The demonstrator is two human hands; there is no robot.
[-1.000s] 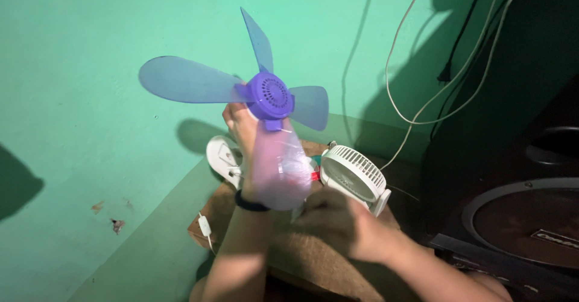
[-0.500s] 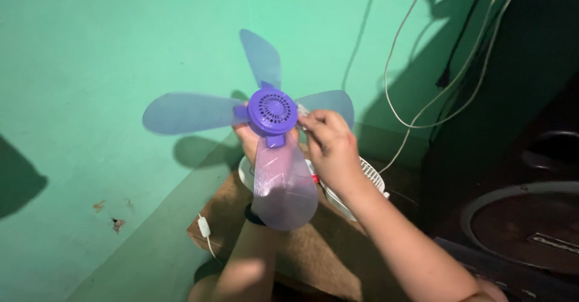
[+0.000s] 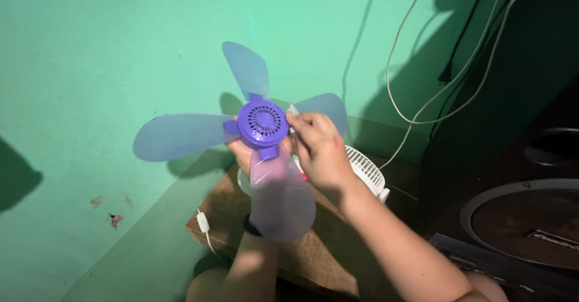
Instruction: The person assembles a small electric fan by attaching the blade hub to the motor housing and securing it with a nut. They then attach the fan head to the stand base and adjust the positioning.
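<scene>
green wall [image 3: 90,48] behind; left hand [image 3: 241,152] holds purple fan [image 3: 262,124], right hand [image 3: 319,148] touching hub.

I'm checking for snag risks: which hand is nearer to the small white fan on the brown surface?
Right. The right hand is raised at the purple fan's hub, just above and left of the white fan; the left hand is behind the hub, farther left.

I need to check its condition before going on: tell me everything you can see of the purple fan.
The purple fan has a round vented hub of opaque plastic and four translucent pale-blue blades, all looking whole. It is held up before the green wall, hub facing the camera. The left hand grips it from behind; the right hand has its fingertips at the hub's right edge.
</scene>
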